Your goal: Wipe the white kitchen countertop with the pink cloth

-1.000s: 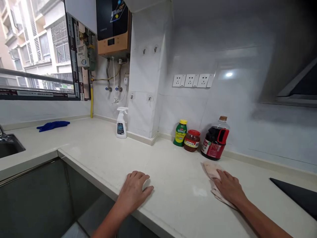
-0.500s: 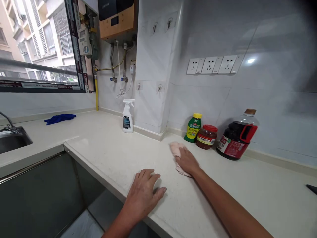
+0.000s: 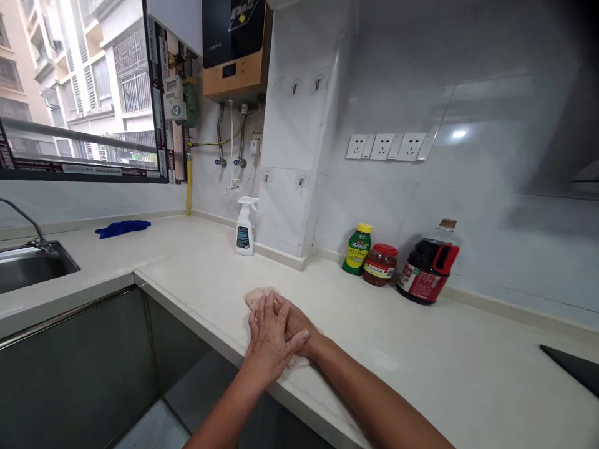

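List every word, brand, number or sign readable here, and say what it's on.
Nothing reads with certainty.
Green squeeze bottle: Chinese characters, too small.
Red-lidded jar: label print, too small.
Red-handled jug: Chinese characters, blurred.
White trigger spray bottle: fine print on the dark label, too small.
Wall-mounted water heater: stylised lettering, blurred.
Window frame: strip print, too small.
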`<action>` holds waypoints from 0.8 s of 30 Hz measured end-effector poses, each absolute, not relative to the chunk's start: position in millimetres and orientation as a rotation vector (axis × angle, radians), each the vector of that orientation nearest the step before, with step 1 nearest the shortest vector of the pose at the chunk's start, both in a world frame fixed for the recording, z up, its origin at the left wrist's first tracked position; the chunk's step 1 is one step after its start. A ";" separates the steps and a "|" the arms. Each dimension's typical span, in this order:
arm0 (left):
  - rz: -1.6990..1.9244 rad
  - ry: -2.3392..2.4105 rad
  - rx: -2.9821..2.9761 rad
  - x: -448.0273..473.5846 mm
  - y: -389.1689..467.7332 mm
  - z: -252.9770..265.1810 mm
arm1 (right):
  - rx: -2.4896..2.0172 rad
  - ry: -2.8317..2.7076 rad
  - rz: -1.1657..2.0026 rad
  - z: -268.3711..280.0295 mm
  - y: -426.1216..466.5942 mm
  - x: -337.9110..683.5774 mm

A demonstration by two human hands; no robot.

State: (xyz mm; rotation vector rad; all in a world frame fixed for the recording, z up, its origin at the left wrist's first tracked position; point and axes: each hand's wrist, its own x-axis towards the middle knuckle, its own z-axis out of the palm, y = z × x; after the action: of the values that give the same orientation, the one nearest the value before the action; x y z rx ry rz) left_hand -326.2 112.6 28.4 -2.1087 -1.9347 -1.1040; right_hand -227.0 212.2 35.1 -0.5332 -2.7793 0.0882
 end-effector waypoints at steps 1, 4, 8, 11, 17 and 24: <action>-1.103 -1.920 -2.125 -327.1 113.1 28.7 | -0.509 -2.762 0.090 36.4 201.9 -220.1; -1.086 -1.854 -2.189 -329.2 111.9 30.0 | -0.523 -2.680 0.152 35.7 175.8 -190.2; -0.937 -1.779 -2.283 -327.9 105.3 34.1 | -0.783 -2.622 0.307 26.9 160.1 -133.2; -0.836 -1.795 -2.317 -326.5 101.7 38.3 | -0.989 -2.616 0.296 22.5 162.1 -86.0; -0.852 -1.842 -2.477 -325.8 104.0 38.0 | -1.412 -2.553 0.098 25.3 164.5 -55.7; -0.952 -2.001 -2.492 -314.0 107.0 45.2 | -1.305 -2.595 -0.005 34.7 165.2 -120.7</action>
State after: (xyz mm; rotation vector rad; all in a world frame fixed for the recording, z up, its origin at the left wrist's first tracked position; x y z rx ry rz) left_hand -314.0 107.0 45.2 -2.4917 -2.0012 -0.9525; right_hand -120.7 165.2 34.7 -1.3053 -2.5954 -0.0054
